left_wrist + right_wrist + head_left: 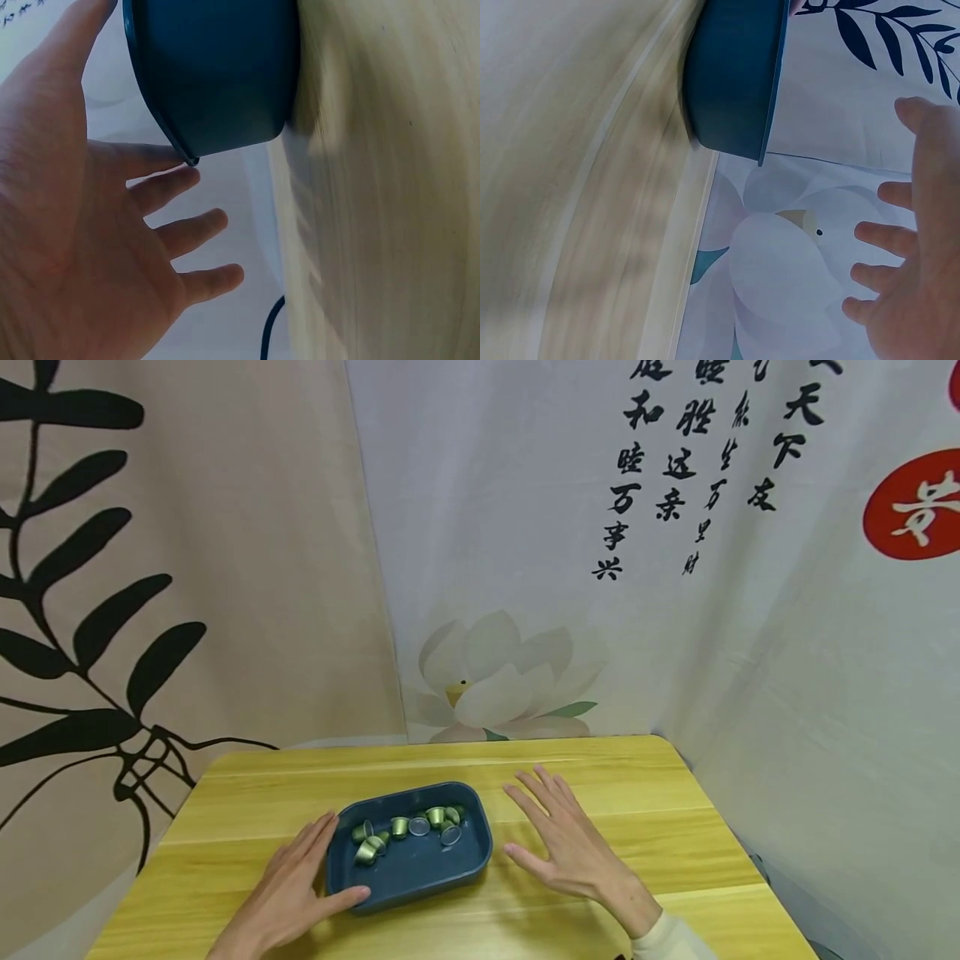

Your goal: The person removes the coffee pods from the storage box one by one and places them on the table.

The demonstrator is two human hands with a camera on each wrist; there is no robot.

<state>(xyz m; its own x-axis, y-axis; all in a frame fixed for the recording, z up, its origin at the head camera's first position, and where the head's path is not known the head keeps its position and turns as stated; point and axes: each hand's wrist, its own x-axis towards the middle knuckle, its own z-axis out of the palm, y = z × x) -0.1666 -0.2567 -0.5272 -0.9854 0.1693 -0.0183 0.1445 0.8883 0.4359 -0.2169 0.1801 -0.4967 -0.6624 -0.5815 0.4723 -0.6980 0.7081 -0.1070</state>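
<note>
A dark blue rectangular tray (408,878) with rounded corners sits on the wooden table, turned slightly. Inside it lie several small green coffee capsules (400,827), some on their sides with their pale lids showing. My left hand (292,885) spans the tray's left end, thumb over the near rim and fingertips at the far-left corner. In the left wrist view, the index fingertip meets the tray's rim while the other fingers spread out below. To the right of the tray, apart from it, my right hand (562,843) hovers with fingers spread, holding nothing.
The yellow wood-grain table (660,793) has its back edge close to a hanging cloth (510,527) with writing and a lotus print. Another cloth with a dark leaf pattern (97,610) hangs at the left. A dark cable (271,326) shows beyond the table edge.
</note>
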